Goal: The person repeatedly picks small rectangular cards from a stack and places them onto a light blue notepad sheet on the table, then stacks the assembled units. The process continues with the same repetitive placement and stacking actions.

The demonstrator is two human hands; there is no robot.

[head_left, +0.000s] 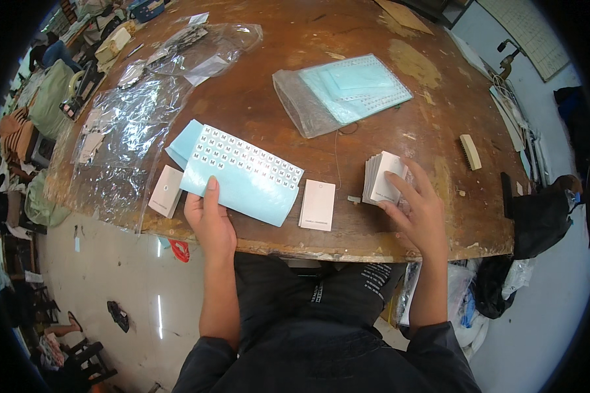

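My left hand (211, 219) grips a light blue sheet of small round white stickers (242, 173), thumb on top. Its lower part is bare blue backing. Under its left side lies a pale hang tag stack (166, 190) with a small round sticker on the top tag. Between my hands rests another stack of pale hang tags (318, 204), each with a hole near the top. On the right, my right hand (414, 206) has its fingers curved over a thicker, fanned stack of hang tags (382, 178), thumb and fingertips against its right side.
Beyond the hands, a clear plastic bag (301, 105) holds more blue sticker sheets (357, 85). Crumpled clear bags (137, 118) with tags cover the table's left side. A small brush (470, 152) lies at the right. The worn wooden table's front edge (354, 252) runs before me.
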